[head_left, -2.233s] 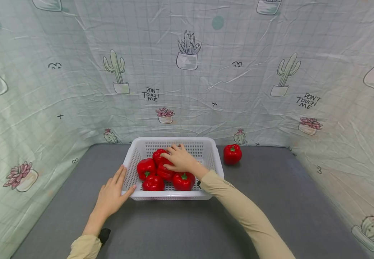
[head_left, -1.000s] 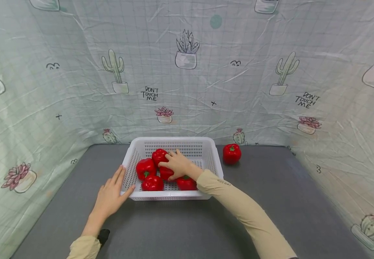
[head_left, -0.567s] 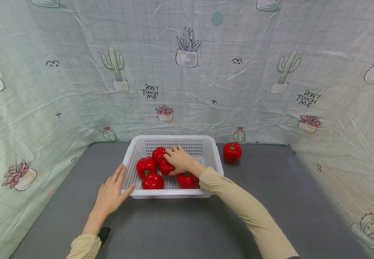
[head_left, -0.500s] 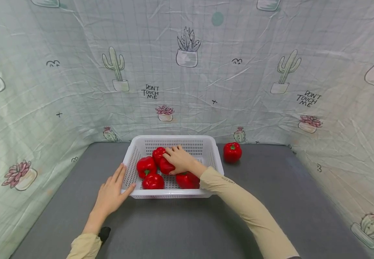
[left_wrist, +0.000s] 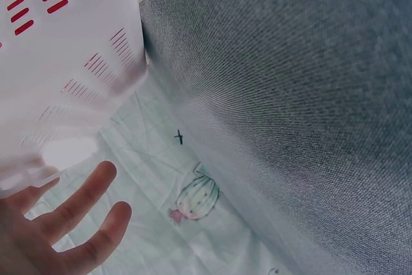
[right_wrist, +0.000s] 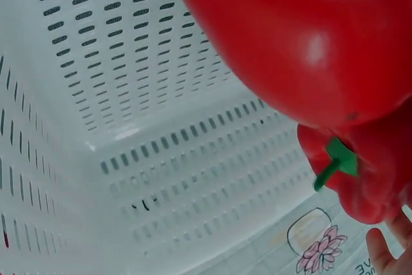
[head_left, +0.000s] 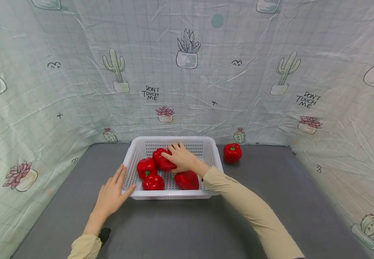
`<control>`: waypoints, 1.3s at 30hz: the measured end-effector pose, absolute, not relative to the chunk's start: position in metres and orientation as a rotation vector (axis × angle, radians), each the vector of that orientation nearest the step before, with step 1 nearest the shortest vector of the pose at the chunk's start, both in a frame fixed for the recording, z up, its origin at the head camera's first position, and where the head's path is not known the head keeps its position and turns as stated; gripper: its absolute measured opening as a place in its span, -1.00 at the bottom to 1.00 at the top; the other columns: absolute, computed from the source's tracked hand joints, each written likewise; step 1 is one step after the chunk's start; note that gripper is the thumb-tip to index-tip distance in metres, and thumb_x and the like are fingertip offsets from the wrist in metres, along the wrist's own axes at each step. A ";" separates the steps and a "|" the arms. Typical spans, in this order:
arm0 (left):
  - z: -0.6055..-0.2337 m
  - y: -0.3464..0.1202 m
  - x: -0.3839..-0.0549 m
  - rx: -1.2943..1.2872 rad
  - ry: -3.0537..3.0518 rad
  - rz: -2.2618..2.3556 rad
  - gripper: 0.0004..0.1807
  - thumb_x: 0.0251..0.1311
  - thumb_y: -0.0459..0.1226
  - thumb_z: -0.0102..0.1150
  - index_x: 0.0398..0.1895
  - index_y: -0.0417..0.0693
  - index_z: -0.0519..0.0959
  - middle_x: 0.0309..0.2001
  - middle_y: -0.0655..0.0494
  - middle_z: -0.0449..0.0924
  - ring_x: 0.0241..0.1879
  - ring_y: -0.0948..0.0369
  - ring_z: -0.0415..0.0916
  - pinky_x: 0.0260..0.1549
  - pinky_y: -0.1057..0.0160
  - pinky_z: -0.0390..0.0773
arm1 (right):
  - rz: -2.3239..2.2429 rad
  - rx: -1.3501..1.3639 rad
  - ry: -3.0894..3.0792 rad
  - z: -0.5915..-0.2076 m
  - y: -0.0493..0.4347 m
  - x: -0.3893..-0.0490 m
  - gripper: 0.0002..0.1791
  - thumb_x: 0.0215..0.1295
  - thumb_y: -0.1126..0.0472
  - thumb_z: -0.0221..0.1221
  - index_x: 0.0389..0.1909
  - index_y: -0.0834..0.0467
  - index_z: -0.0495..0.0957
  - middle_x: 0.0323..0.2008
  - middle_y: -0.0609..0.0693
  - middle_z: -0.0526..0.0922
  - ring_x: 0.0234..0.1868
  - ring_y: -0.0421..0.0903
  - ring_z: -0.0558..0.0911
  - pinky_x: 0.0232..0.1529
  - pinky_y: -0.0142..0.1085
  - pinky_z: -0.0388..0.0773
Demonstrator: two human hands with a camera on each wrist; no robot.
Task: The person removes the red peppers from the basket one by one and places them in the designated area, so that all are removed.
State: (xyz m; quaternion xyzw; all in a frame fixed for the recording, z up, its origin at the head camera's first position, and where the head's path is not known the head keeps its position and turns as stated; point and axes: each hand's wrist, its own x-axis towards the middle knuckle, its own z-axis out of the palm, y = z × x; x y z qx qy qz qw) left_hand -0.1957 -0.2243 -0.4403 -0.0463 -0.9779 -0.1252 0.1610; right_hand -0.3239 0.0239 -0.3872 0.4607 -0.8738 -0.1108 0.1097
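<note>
Currently, the right hand [head_left: 183, 159] has its thumb and fingers clamped on a glossy red bell pepper [head_left: 166, 165] inside the white slotted plastic basket [head_left: 174, 194], a little left of the basket's middle; whether this pepper is clear of the basket floor I cannot tell. The left hand [head_left: 111, 193] grips nothing: its fingers lie extended along the basket's left edge, with the thumb apart from them at the near left corner. Just beside the clamped pepper, toward the far edge, sits a rear pepper [head_left: 158, 155]. A left-hand pepper [head_left: 146, 167] lies near the left edge, its green stem toward the near side. Along the near edge are a front pepper [head_left: 153, 182] and, toward the right corner, a tilted pepper [head_left: 187, 180]. On the grey table [head_left: 180, 230], outside the basket's right edge and near the table's far edge, stands a lone pepper [head_left: 232, 153].
</note>
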 end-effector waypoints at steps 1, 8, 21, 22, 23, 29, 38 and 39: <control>-0.440 -0.224 -0.196 -0.132 -2.793 -0.357 -0.16 0.06 0.07 0.03 0.32 -0.22 0.09 0.32 -0.19 0.08 0.00 -0.18 0.35 -0.19 -0.23 0.38 | -0.324 1.357 -2.565 -0.386 0.025 -0.324 -0.21 -0.11 -0.16 0.27 0.20 -0.07 0.23 0.09 0.05 0.35 0.10 0.00 0.25 0.09 -0.07 0.23; -0.441 -0.223 -0.195 -0.125 -2.795 -0.352 -0.16 0.06 0.06 0.04 0.32 -0.22 0.08 0.33 -0.18 0.07 0.01 -0.18 0.34 -0.17 -0.24 0.36 | -0.303 1.347 -2.553 -0.378 0.031 -0.320 -0.21 -0.11 -0.16 0.27 0.22 -0.16 0.22 0.12 0.05 0.31 0.07 0.02 0.28 0.04 -0.04 0.27; -0.440 -0.224 -0.196 -0.127 -2.796 -0.354 -0.16 0.06 0.06 0.03 0.32 -0.21 0.08 0.33 -0.18 0.06 0.03 -0.18 0.33 -0.18 -0.24 0.36 | -0.342 1.343 -2.523 -0.366 0.041 -0.314 -0.20 -0.16 -0.14 0.30 0.20 -0.21 0.24 0.11 0.08 0.25 -0.01 0.01 0.35 -0.07 -0.09 0.30; -0.440 -0.224 -0.196 -0.126 -2.798 -0.354 -0.17 0.07 0.06 0.03 0.32 -0.21 0.08 0.33 -0.18 0.06 0.03 -0.18 0.33 -0.18 -0.24 0.36 | -0.343 1.347 -2.521 -0.366 0.042 -0.314 -0.19 -0.16 -0.14 0.31 0.21 -0.21 0.23 0.11 0.07 0.25 -0.01 0.01 0.35 -0.06 -0.08 0.31; -0.440 -0.224 -0.196 -0.123 -2.800 -0.354 -0.17 0.07 0.06 0.03 0.32 -0.21 0.08 0.34 -0.18 0.06 0.03 -0.18 0.33 -0.17 -0.24 0.36 | -0.336 1.356 -2.521 -0.365 0.044 -0.314 -0.18 -0.16 -0.13 0.31 0.22 -0.20 0.22 0.12 0.07 0.25 -0.01 0.01 0.34 -0.05 -0.07 0.31; -0.440 -0.224 -0.196 -0.116 -2.805 -0.349 -0.17 0.07 0.06 0.03 0.32 -0.21 0.08 0.33 -0.18 0.06 0.02 -0.18 0.34 -0.17 -0.25 0.37 | -0.255 1.410 -2.492 -0.357 0.053 -0.311 -0.14 -0.18 -0.08 0.33 0.23 -0.18 0.20 0.13 0.05 0.27 0.04 0.02 0.31 -0.01 -0.01 0.30; -0.441 -0.224 -0.196 -0.119 -2.804 -0.353 -0.17 0.07 0.05 0.04 0.32 -0.21 0.08 0.33 -0.19 0.06 0.02 -0.19 0.34 -0.17 -0.25 0.37 | -0.235 1.443 -2.445 -0.341 0.065 -0.301 -0.12 -0.20 -0.08 0.35 0.24 -0.14 0.21 0.14 0.01 0.31 0.07 0.00 0.28 0.01 0.00 0.28; -0.441 -0.224 -0.196 -0.118 -2.804 -0.354 -0.17 0.06 0.05 0.04 0.32 -0.22 0.08 0.33 -0.19 0.05 0.02 -0.19 0.34 -0.17 -0.26 0.37 | -0.231 1.446 -2.443 -0.340 0.067 -0.300 -0.12 -0.21 -0.07 0.35 0.24 -0.13 0.21 0.13 0.00 0.31 0.08 0.00 0.28 0.02 -0.01 0.28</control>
